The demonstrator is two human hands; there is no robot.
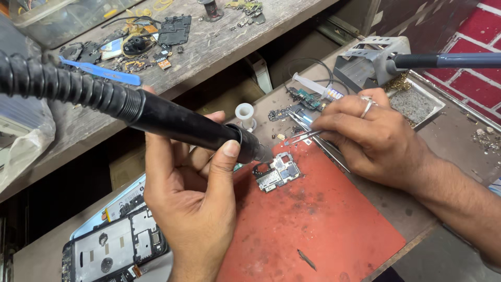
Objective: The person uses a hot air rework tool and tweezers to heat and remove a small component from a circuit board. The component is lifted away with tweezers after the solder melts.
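At the near left corner of the workbench [459,130] lies an opened phone [115,250], its back off and its inner frame showing. Just right of it the person's left hand [190,198] is wrapped tight around a black hot-air handpiece [193,128], thumb pressed on the top of the barrel and fingers curled underneath. A ribbed black hose [57,83] runs from the handpiece up towards the far left. The nozzle points down and right, ending just above a small circuit board [276,172].

That board rests on a red work mat [323,219] near the mat's far edge, roughly midway between the two hands. Behind it, towards the back of the workbench, stands a small white spool [245,114], and further right lie a green-blue board strip [305,98] and a clear syringe [315,86].

The right hand [373,136], a ring on one finger, pinches a pair of metal tweezers [302,137] closed between thumb and fingers. The tips point left and hover just beyond the circuit board's far edge; whether they grip anything cannot be told. At the far right edge of the workbench stands a grey iron stand [365,57] with a metal tray [417,104] next to it. A raised wooden shelf [219,47] along the back left carries scattered phone parts.
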